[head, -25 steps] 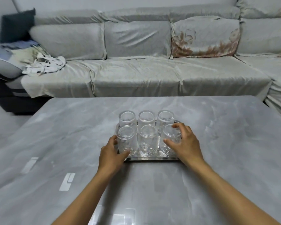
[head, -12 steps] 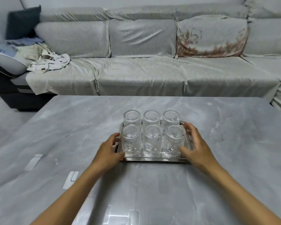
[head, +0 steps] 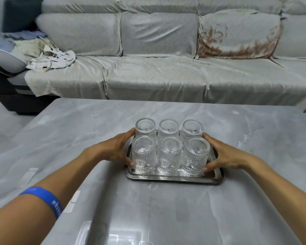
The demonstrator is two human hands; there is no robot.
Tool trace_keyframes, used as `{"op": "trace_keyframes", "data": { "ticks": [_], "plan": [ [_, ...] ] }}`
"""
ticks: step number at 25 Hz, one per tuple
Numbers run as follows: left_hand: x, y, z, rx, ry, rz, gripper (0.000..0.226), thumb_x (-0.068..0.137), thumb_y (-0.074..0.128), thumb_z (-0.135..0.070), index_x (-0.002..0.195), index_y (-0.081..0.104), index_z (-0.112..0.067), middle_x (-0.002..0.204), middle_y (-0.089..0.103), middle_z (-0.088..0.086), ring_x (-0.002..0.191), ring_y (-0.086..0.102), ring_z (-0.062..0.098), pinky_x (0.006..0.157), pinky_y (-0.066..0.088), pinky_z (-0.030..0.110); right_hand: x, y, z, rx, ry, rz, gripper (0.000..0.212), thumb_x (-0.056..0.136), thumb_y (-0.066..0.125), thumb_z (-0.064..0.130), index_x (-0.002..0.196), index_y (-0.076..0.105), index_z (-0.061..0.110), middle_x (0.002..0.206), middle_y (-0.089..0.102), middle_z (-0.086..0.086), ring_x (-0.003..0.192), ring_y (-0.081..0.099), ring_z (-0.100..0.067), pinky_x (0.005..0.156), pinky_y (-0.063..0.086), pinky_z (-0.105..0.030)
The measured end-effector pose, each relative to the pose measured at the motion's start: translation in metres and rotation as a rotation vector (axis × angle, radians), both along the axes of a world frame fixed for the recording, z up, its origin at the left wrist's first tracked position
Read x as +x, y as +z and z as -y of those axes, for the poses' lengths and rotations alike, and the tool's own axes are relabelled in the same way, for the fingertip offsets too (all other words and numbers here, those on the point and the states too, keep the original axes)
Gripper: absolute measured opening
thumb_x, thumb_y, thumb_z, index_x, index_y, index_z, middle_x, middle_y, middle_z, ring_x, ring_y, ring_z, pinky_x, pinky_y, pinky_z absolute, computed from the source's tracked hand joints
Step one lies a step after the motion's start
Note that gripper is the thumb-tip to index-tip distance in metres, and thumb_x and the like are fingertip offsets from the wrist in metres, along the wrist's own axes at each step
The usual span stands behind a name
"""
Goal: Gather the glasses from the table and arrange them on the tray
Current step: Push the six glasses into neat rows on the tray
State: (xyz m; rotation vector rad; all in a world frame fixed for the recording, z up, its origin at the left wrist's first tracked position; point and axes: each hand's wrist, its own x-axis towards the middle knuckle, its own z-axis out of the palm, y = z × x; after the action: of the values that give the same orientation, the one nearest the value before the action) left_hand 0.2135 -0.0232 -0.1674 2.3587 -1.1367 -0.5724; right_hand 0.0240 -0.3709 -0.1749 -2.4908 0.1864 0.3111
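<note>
1. Both hands have slid outward and forward since the earlier frames: the left hand [head: 117, 150] now cups the left side of the cluster and the right hand [head: 224, 155] the right side, where before they sat at the near corners.
2. Six ribbed glasses [head: 169, 156] stand in two rows of three on the steel tray [head: 173, 178], just below the middle of the frame, on the grey counter [head: 78, 129].
3. Each hand is spread wide and curved. The left fingertips touch the back-left glass and its thumb the front-left one. The right hand mirrors this against the two right glasses. Neither hand wraps fully around a single glass; whether they also press the tray rim I cannot tell.
4. My reading is that this two-sided hold squeezes the rows together and squares them, a final tidy, since no loose glass shows on the counter.
5. Every glass looks upright, long axis vertical, mouth towards the camera; the wide lens makes them seem to lean outward.
6. The tray's long axis runs left to right across the frame, its long edge facing the person.
</note>
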Motion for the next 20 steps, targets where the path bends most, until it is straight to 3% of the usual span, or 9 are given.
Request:
{"op": "trace_keyframes", "data": {
  "ticks": [3,5,7,9,11,13,16,18,20],
  "plan": [
    [-0.002,-0.006,-0.003,-0.076,-0.013,-0.026,0.107,0.047,0.092,-0.046,0.130,0.025,-0.059,0.131,0.040,-0.046,0.122,0.035,-0.023,0.101,0.029,0.006,0.000,-0.001,-0.002,0.041,-0.011,0.033,0.130,0.052,0.089,0.049,0.152,0.007,0.032,0.153,0.016,0.016,0.132,0.013,0.011,0.106,0.009,-0.005],
    [-0.002,-0.007,-0.003,-0.057,0.002,-0.004,0.111,0.047,0.093,-0.045,0.137,0.027,-0.049,0.138,0.043,-0.034,0.125,0.038,-0.015,0.106,0.033,0.018,0.000,0.004,-0.005,0.027,0.014,0.014,0.128,0.054,0.090,0.043,0.152,0.008,0.030,0.153,0.018,0.013,0.129,0.014,0.013,0.102,0.009,0.000],
    [0.004,0.004,-0.006,0.061,-0.024,0.063,0.121,0.050,0.093,-0.038,0.148,0.022,-0.031,0.152,0.037,-0.008,0.137,0.036,0.008,0.113,0.029,0.028,-0.003,0.017,-0.006,-0.090,0.040,-0.054,0.125,0.059,0.089,0.037,0.153,0.007,0.024,0.158,0.016,0.002,0.139,0.014,-0.003,0.111,0.010,-0.015],
    [0.011,0.025,-0.012,0.157,0.040,0.153,0.109,0.062,0.087,-0.022,0.150,0.024,-0.021,0.156,0.033,0.004,0.141,0.032,0.020,0.111,0.026,0.025,-0.005,0.041,-0.001,-0.328,0.015,0.020,0.105,0.069,0.082,0.025,0.152,0.017,0.018,0.159,0.022,-0.007,0.145,0.020,-0.021,0.113,0.016,-0.026],
    [0.006,0.053,-0.009,-0.039,0.137,0.235,0.075,0.072,0.076,-0.013,0.139,0.044,-0.025,0.142,0.052,0.001,0.131,0.047,0.020,0.096,0.038,0.025,-0.004,0.072,-0.008,-0.419,-0.091,0.335,0.073,0.076,0.072,0.019,0.142,0.041,0.019,0.149,0.043,-0.008,0.134,0.041,-0.028,0.105,0.031,-0.033],
    [-0.018,0.074,0.018,-0.237,0.102,0.409,0.051,0.079,0.071,-0.023,0.128,0.057,-0.027,0.129,0.063,-0.002,0.118,0.057,0.020,0.088,0.044,0.029,0.009,0.093,-0.037,-0.387,-0.080,0.512,0.052,0.080,0.067,0.032,0.130,0.053,0.025,0.138,0.055,-0.001,0.121,0.052,-0.026,0.096,0.041,-0.037],
    [-0.049,0.078,0.073,-0.097,-0.125,0.604,0.056,0.082,0.064,-0.044,0.133,0.053,-0.022,0.137,0.058,0.000,0.125,0.050,0.025,0.102,0.040,0.043,0.036,0.090,-0.089,-0.593,0.112,0.370,0.058,0.084,0.054,0.055,0.135,0.049,0.029,0.144,0.049,0.005,0.128,0.043,-0.026,0.099,0.041,-0.046],
    [-0.054,0.074,0.090,0.105,-0.139,0.571,0.062,0.081,0.062,-0.050,0.136,0.049,-0.024,0.143,0.052,-0.001,0.132,0.042,0.024,0.110,0.029,0.049,0.044,0.077,-0.103,-0.672,0.121,0.270,0.061,0.084,0.048,0.060,0.137,0.047,0.029,0.148,0.046,0.006,0.135,0.035,-0.028,0.101,0.036,-0.048],
    [-0.049,0.070,0.093,0.142,-0.102,0.499,0.058,0.082,0.062,-0.052,0.134,0.052,-0.027,0.139,0.057,-0.001,0.130,0.045,0.024,0.109,0.029,0.049,0.047,0.067,-0.103,-0.607,0.061,0.271,0.057,0.085,0.047,0.058,0.134,0.051,0.030,0.144,0.051,0.007,0.134,0.037,-0.029,0.101,0.035,-0.046]
  ]
}}
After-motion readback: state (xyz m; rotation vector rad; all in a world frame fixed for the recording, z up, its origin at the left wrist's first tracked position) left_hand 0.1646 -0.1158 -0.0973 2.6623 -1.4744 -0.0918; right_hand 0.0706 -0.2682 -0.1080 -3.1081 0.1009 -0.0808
